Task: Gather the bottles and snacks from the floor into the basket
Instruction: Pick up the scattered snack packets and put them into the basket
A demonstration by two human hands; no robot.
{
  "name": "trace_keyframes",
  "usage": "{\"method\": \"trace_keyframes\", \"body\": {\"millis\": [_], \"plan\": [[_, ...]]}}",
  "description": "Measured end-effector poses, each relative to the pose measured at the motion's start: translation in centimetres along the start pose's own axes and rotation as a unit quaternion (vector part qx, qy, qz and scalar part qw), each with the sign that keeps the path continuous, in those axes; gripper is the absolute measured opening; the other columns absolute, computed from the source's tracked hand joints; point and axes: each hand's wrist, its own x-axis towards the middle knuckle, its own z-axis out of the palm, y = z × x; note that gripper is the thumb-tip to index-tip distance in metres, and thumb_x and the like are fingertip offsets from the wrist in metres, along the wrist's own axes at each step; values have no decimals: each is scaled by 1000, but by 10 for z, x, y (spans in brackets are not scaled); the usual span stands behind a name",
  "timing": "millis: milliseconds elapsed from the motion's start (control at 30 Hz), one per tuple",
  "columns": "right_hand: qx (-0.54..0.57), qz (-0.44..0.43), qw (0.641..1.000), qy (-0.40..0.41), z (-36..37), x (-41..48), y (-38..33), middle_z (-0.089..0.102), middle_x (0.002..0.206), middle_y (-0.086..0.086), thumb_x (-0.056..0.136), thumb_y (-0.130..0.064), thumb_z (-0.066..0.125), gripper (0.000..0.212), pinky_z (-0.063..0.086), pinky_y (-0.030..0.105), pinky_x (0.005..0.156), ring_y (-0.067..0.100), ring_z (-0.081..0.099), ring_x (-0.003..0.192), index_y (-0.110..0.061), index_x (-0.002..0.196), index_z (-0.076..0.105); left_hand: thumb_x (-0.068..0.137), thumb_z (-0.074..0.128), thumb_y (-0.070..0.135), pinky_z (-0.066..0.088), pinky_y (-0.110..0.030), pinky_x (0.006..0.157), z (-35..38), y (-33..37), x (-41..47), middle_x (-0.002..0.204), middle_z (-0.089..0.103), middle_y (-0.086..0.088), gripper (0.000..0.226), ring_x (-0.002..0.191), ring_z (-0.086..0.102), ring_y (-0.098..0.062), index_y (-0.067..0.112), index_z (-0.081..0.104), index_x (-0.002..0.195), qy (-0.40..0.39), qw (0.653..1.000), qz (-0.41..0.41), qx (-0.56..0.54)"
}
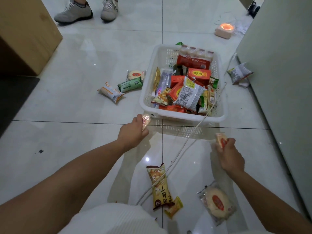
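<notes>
A white plastic basket [185,116] stands on the tiled floor, filled with several snack packets and drink cartons. My left hand [133,132] is closed around a small clear-wrapped snack [146,121] just in front of the basket's near left corner. My right hand [230,157] grips another small wrapped snack [221,140] to the right, nearer to me. On the floor near my knees lie a long yellow packet [158,186], a small yellow packet [174,207] and a round wrapped cake [217,202]. Three packets [125,85] lie left of the basket, one packet [239,74] to its right.
A white cable [184,146] runs from the basket across the floor toward me. A wooden cabinet [27,31] is at upper left, a grey panel [278,65] along the right. Another person's shoes [87,10] stand at the top. A glowing pink device [225,30] sits beyond the basket.
</notes>
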Motion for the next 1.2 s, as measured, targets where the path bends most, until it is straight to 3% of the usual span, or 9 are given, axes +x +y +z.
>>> {"method": "trace_keyframes", "body": {"millis": [133,367,533,633,733,800,1000,1067,1200], "plan": [[33,23,992,118,-42,15,-11,61,106,30,96,-39,41,40,40,43,71,46,60,89,-3,111,34,93,42,47,43,-31,58,-37,-8,11,112,60,-8,46,76,60,-24,13,39,126,12,987,89,131],[25,-97,989,110,-102,60,-79,63,113,18,89,-41,54,41,38,37,71,40,58,98,-9,112,42,94,36,50,40,-30,57,-90,-4,33,114,59,-7,46,78,63,-26,16,37,126,-32,924,270,271],[86,-118,988,51,-113,86,-124,53,129,19,84,-46,63,60,42,36,83,37,53,114,-12,129,43,95,42,47,43,-33,62,-115,51,77,108,63,-12,48,78,58,-26,12,39,127,114,986,108,48],[153,-99,983,-33,-111,89,-138,12,154,18,86,-54,57,87,30,43,108,38,27,138,-19,151,9,93,32,61,51,-44,78,-100,75,94,128,54,-18,76,103,60,-34,16,9,149,75,996,51,-20],[110,-97,988,-43,-99,83,-124,3,157,12,87,-58,50,89,21,47,113,35,12,143,-22,151,2,89,26,70,23,-61,109,-69,78,78,158,7,-18,87,144,16,-37,23,-12,151,7,999,42,-15],[97,-103,990,-19,-83,73,-97,10,155,12,90,-53,49,81,20,45,112,33,13,142,-19,151,9,88,25,69,8,-55,116,-50,65,56,160,-14,-10,85,147,-9,-27,25,-12,151,14,996,94,0],[50,-127,990,-43,-17,-12,27,32,141,18,86,-46,56,75,30,42,106,34,31,130,-12,146,26,95,25,56,31,-48,112,9,-11,-14,153,23,-12,69,141,19,-26,15,15,150,77,957,257,112],[9,-136,986,-96,3,-45,62,37,138,16,79,-65,55,88,35,42,103,32,37,126,-14,145,30,93,37,48,32,-47,112,29,-24,-31,154,24,-11,71,141,20,-26,18,8,150,29,949,288,127],[-58,-153,979,-123,35,-90,109,50,126,14,66,-75,42,98,39,39,96,33,48,115,-9,139,41,87,50,36,1,-38,121,46,-19,-50,161,0,-3,90,148,-2,-21,29,-14,149,-182,898,367,161]]}}
